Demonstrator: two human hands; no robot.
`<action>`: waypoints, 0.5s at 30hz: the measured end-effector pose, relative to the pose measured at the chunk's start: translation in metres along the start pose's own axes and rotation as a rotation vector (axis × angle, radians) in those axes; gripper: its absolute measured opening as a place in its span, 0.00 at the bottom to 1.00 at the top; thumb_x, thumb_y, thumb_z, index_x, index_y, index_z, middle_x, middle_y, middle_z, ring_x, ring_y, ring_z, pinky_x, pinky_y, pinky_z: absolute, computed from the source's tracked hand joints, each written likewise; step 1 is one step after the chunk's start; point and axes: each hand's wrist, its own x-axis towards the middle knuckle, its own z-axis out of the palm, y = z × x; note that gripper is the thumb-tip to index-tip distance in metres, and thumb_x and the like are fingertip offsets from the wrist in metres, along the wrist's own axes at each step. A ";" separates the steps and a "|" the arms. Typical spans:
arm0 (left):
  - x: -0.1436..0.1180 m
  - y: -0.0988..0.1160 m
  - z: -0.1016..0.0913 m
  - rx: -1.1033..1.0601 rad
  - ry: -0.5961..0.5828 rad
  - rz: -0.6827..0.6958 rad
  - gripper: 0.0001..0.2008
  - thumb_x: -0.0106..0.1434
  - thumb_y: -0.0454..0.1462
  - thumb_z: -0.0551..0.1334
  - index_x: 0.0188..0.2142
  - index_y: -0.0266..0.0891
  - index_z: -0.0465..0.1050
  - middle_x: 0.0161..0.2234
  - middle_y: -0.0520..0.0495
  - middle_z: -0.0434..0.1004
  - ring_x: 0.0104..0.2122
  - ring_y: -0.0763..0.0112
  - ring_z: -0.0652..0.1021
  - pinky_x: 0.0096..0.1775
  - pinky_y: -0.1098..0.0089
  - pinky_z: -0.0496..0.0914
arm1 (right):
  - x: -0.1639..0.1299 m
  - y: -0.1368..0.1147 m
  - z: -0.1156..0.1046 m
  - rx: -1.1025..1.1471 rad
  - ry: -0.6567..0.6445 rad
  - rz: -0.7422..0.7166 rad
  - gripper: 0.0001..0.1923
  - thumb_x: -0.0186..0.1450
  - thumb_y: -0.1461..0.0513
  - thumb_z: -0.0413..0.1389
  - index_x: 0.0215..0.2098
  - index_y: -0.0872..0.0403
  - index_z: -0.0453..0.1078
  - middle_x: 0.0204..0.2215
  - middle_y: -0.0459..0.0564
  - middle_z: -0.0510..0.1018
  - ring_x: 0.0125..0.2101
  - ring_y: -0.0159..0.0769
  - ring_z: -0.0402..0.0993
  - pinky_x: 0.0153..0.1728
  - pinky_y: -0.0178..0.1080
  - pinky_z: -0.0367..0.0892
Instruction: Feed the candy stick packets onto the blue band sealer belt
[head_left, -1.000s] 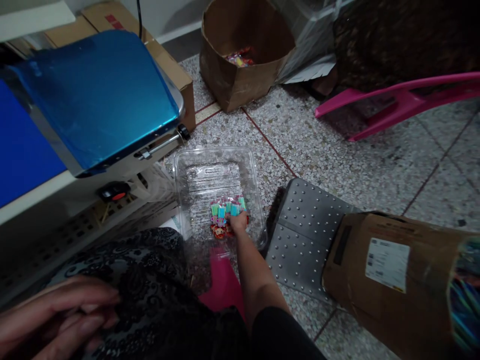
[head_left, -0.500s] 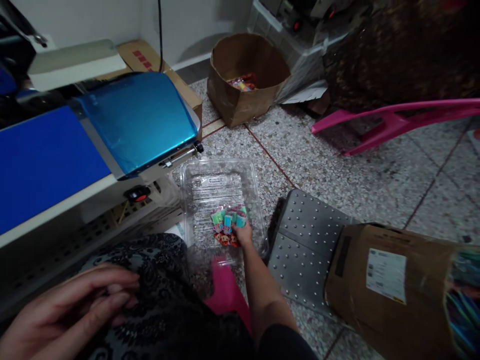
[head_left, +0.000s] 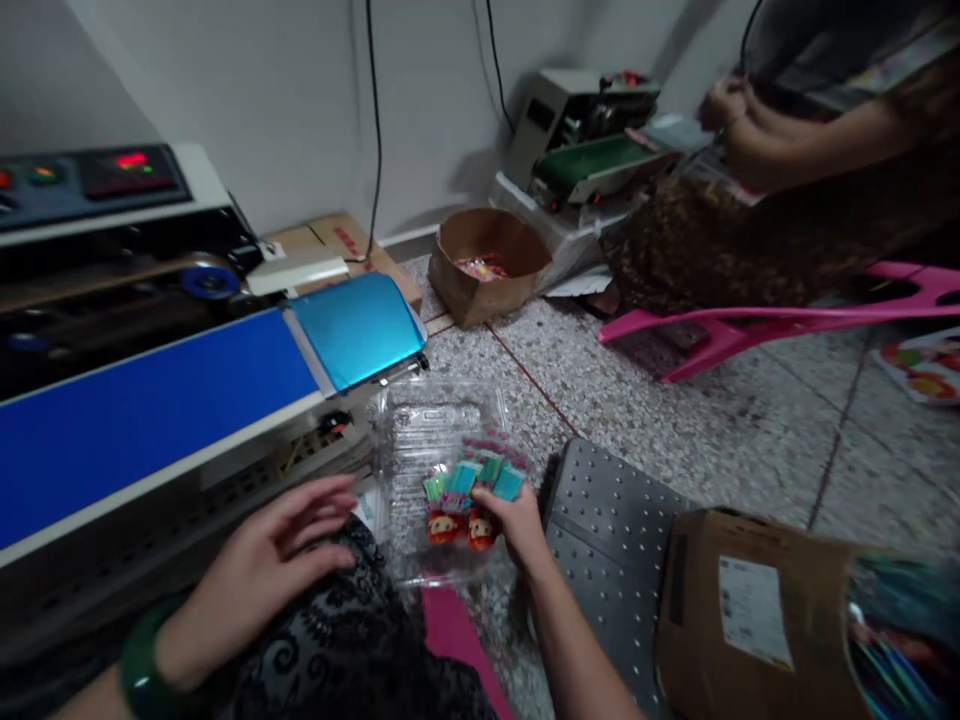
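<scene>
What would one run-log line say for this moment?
right hand: grip shut on small packets | packets: lifted above clear tray | left hand: open, resting on patterned lap | beside: blue conveyor

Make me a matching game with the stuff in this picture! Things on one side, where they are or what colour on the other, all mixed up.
Things:
1. packets of small toys
2. clear plastic tray
3. conveyor belt
4. brown paper bag

Descriptions:
A. blue, on the machine at the left
B. held in the right hand
C. by the wall, open, with colourful packets inside
D. on the floor under the held packets

Pairs: 1-B, 2-D, 3-A, 4-C
</scene>
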 end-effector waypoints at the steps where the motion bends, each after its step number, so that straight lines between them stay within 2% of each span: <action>1: 0.002 0.005 0.002 -0.015 -0.016 0.075 0.33 0.36 0.32 0.70 0.45 0.46 0.70 0.47 0.43 0.72 0.48 0.53 0.69 0.50 0.52 0.60 | -0.011 -0.030 0.014 0.055 -0.142 -0.018 0.19 0.45 0.59 0.62 0.35 0.56 0.68 0.30 0.50 0.78 0.30 0.39 0.74 0.34 0.41 0.68; 3: 0.005 0.014 0.003 -0.060 -0.083 0.200 0.44 0.32 0.28 0.71 0.51 0.48 0.64 0.53 0.44 0.64 0.53 0.53 0.64 0.52 0.53 0.56 | -0.030 -0.086 0.047 0.087 -0.405 -0.065 0.19 0.46 0.60 0.63 0.35 0.56 0.68 0.29 0.48 0.77 0.29 0.37 0.73 0.33 0.40 0.68; 4: 0.007 0.019 0.001 -0.094 -0.133 0.229 0.45 0.31 0.27 0.71 0.52 0.47 0.63 0.53 0.43 0.64 0.52 0.52 0.65 0.51 0.53 0.58 | -0.038 -0.110 0.065 0.105 -0.509 -0.104 0.21 0.45 0.62 0.63 0.38 0.55 0.67 0.30 0.48 0.77 0.30 0.37 0.73 0.34 0.39 0.68; 6: 0.011 0.028 -0.005 -0.187 -0.191 0.246 0.38 0.35 0.29 0.70 0.49 0.42 0.66 0.47 0.41 0.71 0.46 0.51 0.70 0.47 0.53 0.63 | -0.046 -0.148 0.099 0.111 -0.631 -0.201 0.26 0.44 0.63 0.64 0.41 0.54 0.64 0.33 0.47 0.76 0.32 0.36 0.73 0.35 0.38 0.68; 7: 0.013 0.032 -0.010 -0.246 -0.173 0.256 0.32 0.38 0.30 0.70 0.46 0.39 0.69 0.43 0.41 0.74 0.43 0.52 0.73 0.45 0.54 0.65 | -0.046 -0.162 0.116 0.100 -0.662 -0.246 0.28 0.44 0.64 0.64 0.43 0.53 0.62 0.35 0.47 0.76 0.33 0.36 0.73 0.35 0.38 0.68; 9: 0.016 0.039 -0.018 -0.371 -0.068 0.294 0.22 0.43 0.32 0.68 0.41 0.37 0.72 0.37 0.42 0.77 0.38 0.56 0.75 0.42 0.57 0.67 | -0.044 -0.181 0.146 0.035 -0.672 -0.331 0.30 0.43 0.64 0.64 0.44 0.53 0.60 0.35 0.46 0.75 0.33 0.36 0.72 0.35 0.38 0.68; 11: 0.017 0.044 -0.026 -0.476 0.038 0.356 0.17 0.44 0.32 0.67 0.36 0.35 0.73 0.35 0.44 0.77 0.35 0.60 0.76 0.41 0.61 0.68 | -0.041 -0.193 0.170 -0.065 -0.632 -0.410 0.29 0.44 0.63 0.64 0.43 0.53 0.60 0.34 0.47 0.75 0.33 0.37 0.72 0.35 0.39 0.68; 15: 0.015 0.050 -0.042 -0.676 0.053 0.516 0.19 0.40 0.32 0.68 0.36 0.34 0.74 0.36 0.43 0.76 0.35 0.61 0.75 0.42 0.62 0.67 | -0.045 -0.200 0.203 -0.188 -0.491 -0.502 0.26 0.43 0.58 0.64 0.39 0.55 0.65 0.31 0.50 0.76 0.29 0.39 0.73 0.32 0.41 0.68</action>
